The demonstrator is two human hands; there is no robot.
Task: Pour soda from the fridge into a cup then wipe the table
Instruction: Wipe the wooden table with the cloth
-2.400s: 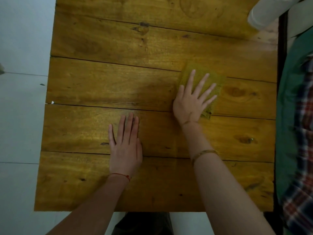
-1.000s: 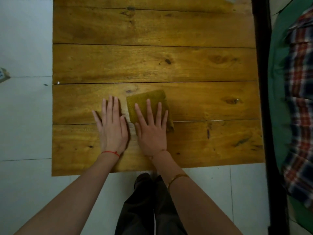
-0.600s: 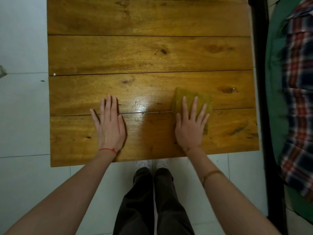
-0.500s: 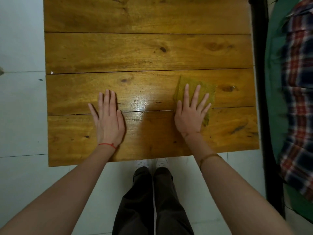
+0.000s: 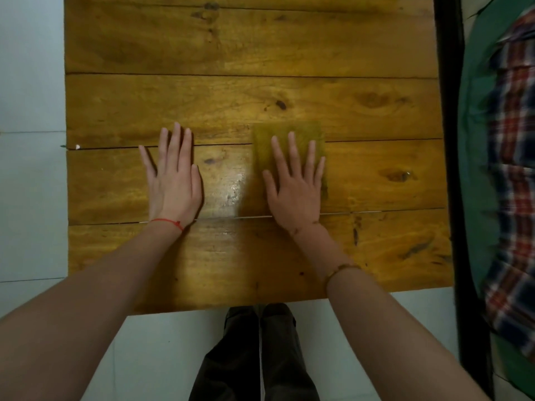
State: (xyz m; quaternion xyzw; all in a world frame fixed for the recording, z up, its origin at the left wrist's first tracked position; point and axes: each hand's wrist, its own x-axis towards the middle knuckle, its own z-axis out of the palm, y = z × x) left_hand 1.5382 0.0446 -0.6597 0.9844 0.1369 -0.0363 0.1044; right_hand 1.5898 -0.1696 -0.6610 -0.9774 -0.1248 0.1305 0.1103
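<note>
An olive-yellow cloth lies flat on the wooden plank table, right of centre. My right hand presses down on it with the palm flat and fingers spread, covering its near half. To its left, my left hand rests flat on the bare wood with fingers apart, holding nothing. A wet sheen shows on the plank between the two hands. No soda or cup is in view.
A black frame runs along the table's right edge, with green fabric and a plaid cloth beyond it. White floor tiles lie to the left and in front. My legs in dark trousers stand at the near edge.
My right hand slid the cloth right from beside my left hand, then partway back left and farther up the table. My left hand stayed flat in place.
</note>
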